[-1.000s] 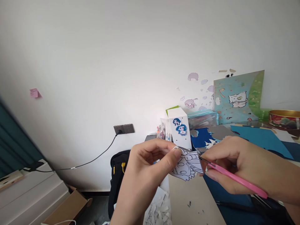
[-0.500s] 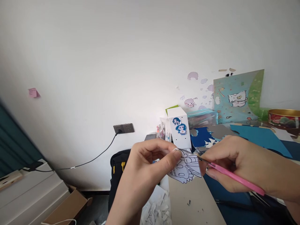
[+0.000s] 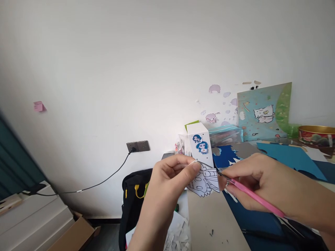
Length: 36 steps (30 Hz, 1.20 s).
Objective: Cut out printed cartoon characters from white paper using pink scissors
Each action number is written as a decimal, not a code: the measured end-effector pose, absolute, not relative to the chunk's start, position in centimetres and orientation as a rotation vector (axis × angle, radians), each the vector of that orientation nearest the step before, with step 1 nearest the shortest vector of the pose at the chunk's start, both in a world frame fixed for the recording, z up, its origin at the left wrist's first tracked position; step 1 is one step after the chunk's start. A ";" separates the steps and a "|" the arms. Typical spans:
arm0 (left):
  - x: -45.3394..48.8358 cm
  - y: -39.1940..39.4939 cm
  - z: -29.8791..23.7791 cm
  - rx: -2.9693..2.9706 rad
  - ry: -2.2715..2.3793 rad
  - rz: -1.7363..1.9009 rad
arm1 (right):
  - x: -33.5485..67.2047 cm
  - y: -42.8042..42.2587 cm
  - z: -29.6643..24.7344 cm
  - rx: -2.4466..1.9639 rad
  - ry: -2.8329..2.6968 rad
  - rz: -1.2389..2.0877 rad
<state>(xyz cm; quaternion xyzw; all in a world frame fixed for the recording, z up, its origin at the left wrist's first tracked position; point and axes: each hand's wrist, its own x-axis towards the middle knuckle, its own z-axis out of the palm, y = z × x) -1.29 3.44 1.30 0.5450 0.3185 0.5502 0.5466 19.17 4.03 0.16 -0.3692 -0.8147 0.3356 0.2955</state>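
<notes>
My left hand pinches a white paper cutout between thumb and forefinger. The cutout carries a black line drawing of a cartoon figure, and its lower edge is jagged. My right hand is closed around pink-handled scissors, seen nearly edge-on. Their thin dark blade lies along the upper edge of the paper, its tip close to my left fingertips. Both hands are raised over a beige board or strip with small dark bits on it.
White paper scraps lie below my left forearm. Behind my hands stands a white box with blue-haired stickers. Blue sheets, a clear pouch and a red tin are at the right; a black backpack is at the left.
The paper and the scissors have shifted slightly left and up in view, with both hands keeping their hold. The background has dropped a little in the picture.
</notes>
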 end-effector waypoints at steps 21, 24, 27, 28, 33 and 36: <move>-1.1 2.5 1.8 1.320 0.782 1.289 | 19.5 3.6 0.3 -1.096 -2.206 1.007; -1.2 2.5 1.8 1.335 0.817 1.272 | 19.6 3.6 0.3 -1.112 -2.225 0.993; -1.3 2.5 1.9 1.350 0.844 1.233 | 19.5 3.4 0.4 -1.122 -2.240 0.969; -1.4 2.4 1.9 1.351 0.852 1.219 | 19.5 3.4 0.4 -1.120 -2.241 0.955; -1.4 2.5 1.9 1.344 0.859 1.203 | 19.4 3.5 0.2 -1.108 -2.239 0.932; -1.5 2.7 1.9 1.334 0.851 1.195 | 19.5 3.6 0.1 -1.094 -2.254 0.921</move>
